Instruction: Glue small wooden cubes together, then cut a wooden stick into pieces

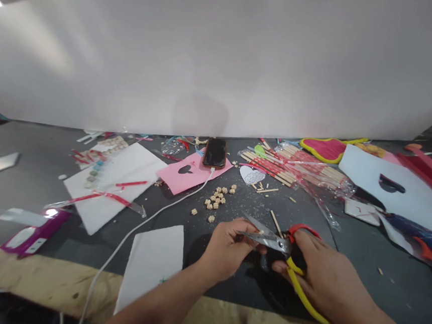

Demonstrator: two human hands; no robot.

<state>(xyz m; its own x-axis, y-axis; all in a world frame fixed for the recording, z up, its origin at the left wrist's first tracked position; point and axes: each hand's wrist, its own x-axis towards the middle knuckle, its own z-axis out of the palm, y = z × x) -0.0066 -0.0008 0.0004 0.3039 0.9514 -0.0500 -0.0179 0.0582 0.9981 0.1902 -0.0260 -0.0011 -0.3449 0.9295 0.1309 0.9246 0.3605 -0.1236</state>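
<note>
My right hand [318, 267] is closed on the scissors [279, 244], which have red and yellow handles; their blades are parted and point left. My left hand [227, 248] pinches a thin wooden stick [260, 232] at the blades. Only its pale tip shows; my fingers hide the rest. Just behind the scissors lies another short wooden stick [275, 222]. Beyond my left hand is a loose group of small beige clusters [216, 198], apparently short stick pieces joined together. Cut stick bits [266, 190] are scattered farther back, beside a white paper heart [251, 175].
A phone [215, 153] rests on pink paper [177, 176], its white cable [151, 208] running toward me. Bundled sticks in plastic [299, 164] lie at the back. At right is a blue glue gun [414, 227]; white paper [155, 252] is near my left forearm.
</note>
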